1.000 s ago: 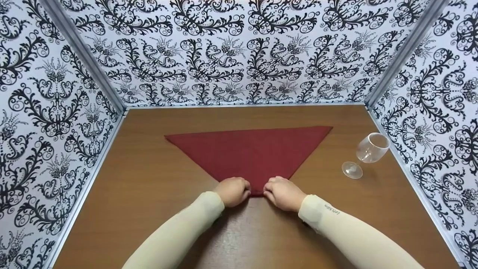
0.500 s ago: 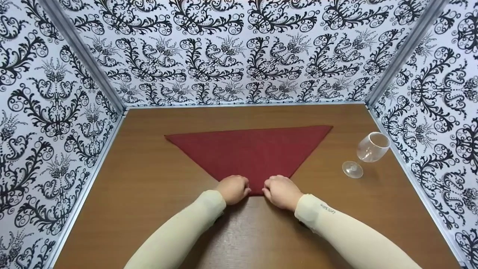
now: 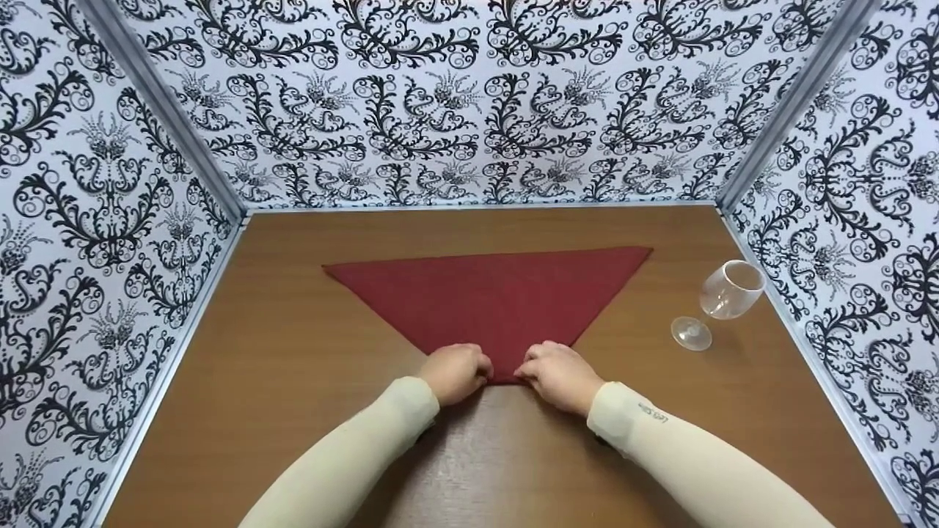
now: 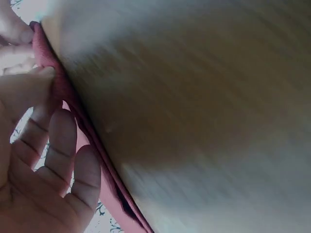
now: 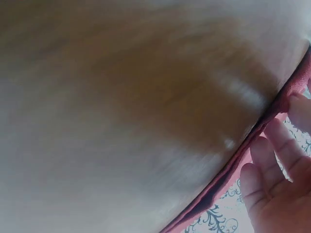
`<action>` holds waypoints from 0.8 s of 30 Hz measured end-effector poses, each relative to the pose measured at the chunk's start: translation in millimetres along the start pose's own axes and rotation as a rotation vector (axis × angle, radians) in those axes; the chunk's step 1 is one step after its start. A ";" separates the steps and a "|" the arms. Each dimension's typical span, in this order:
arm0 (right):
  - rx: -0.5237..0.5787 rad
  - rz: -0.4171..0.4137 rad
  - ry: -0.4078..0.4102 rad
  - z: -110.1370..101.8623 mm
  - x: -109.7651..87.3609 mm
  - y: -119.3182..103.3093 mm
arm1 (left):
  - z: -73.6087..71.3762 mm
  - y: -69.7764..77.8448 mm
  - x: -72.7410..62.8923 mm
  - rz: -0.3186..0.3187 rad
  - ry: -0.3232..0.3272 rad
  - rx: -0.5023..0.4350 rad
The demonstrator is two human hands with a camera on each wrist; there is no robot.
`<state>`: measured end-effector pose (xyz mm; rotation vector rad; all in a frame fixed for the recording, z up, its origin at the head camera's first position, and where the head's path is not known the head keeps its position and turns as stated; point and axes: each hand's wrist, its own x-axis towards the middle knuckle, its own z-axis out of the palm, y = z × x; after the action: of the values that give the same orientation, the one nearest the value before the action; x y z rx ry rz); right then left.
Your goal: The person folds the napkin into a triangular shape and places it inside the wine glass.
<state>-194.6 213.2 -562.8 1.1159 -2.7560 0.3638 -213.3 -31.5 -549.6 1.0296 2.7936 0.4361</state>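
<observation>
A dark red cloth napkin [image 3: 491, 301] lies on the table, folded to a broad triangle whose long edge faces the back wall and whose near tip is turned into a short straight fold. My left hand [image 3: 456, 372] pinches the left end of that fold; in the left wrist view its thumb presses the red napkin edge [image 4: 58, 80] against the fingers. At the right end of the fold, my right hand [image 3: 561, 375] pinches the cloth too. The right wrist view has its thumb on the rolled edge [image 5: 286, 99], other fingers curled beneath.
A clear stemmed wine glass [image 3: 730, 293] stands on the right side of the brown wooden table [image 3: 293, 352]. Walls with black-and-white scroll patterns [image 3: 440, 110] enclose the table at the back and both sides.
Both hands stay at the near fold of the napkin. The right hand's fingers shift slightly on the cloth; the napkin and glass keep their places.
</observation>
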 end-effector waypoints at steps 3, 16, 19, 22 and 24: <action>-0.014 -0.045 -0.005 -2.5 -3.9 3.5 | -2.4 -1.7 -2.6 0.011 -0.028 0.015; -0.002 -0.070 -0.015 0.3 -1.9 12.3 | -3.3 -6.2 -0.5 -0.007 -0.054 0.025; -0.013 -0.048 -0.010 -0.5 -0.2 9.7 | -1.5 -6.7 0.0 -0.009 -0.034 0.033; -0.020 -0.031 -0.001 -1.7 1.2 6.8 | -0.8 -6.8 0.0 -0.017 -0.018 0.041; -0.020 -0.020 0.001 -1.9 2.0 5.9 | -0.9 -7.0 -0.1 -0.029 -0.012 0.035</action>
<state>-200.1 216.5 -561.5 1.1369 -2.7393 0.3333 -217.8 -36.9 -550.9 0.9945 2.8115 0.3774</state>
